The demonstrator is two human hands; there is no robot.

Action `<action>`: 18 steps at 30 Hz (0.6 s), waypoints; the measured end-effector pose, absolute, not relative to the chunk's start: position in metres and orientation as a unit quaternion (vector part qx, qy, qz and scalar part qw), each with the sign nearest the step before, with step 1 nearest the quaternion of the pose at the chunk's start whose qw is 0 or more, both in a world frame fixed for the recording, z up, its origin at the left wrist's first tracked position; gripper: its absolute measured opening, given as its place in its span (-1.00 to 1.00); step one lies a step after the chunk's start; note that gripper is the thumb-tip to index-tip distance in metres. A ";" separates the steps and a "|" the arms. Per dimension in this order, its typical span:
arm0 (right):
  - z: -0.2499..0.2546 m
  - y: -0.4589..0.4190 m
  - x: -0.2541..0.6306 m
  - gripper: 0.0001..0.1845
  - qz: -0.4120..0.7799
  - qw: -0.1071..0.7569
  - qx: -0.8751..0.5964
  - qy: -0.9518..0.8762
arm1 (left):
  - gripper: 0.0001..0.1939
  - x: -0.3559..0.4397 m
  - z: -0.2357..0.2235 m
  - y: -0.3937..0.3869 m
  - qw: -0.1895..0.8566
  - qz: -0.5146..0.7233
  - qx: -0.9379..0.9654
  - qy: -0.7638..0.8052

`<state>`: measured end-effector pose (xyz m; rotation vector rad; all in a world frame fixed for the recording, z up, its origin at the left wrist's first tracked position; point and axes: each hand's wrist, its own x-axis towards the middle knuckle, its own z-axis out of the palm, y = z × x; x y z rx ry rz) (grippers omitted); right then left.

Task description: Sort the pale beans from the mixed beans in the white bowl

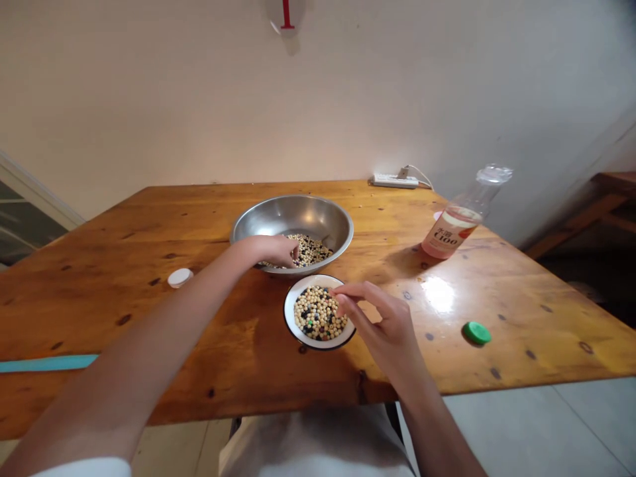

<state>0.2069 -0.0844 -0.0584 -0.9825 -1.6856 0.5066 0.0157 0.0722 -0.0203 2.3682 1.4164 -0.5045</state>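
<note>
Our left hand (272, 250): in the far round stainless-steel bowl (293, 218).
Our right hand (382, 324): over pale and dark beans (318, 313) in the near small white enamel bowl (289, 315).
Fingers: narrow on both; whether they hold beans, we cannot tell.

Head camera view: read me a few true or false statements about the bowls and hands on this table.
The left hand is at the beans in the steel bowl: true.
The white bowl holds only yellow beans: false, its beans are yellow mixed with dark and a few green.
The right hand reaches over the white bowl: true.
The green cap lies in the steel bowl: false, it lies on the wooden table, right of the right hand.
</note>
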 end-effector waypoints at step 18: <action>-0.061 -0.082 0.203 -0.88 0.143 0.543 -0.394 -0.727 | -0.84 0.014 -0.003 0.055 0.142 -0.031 0.875 0.462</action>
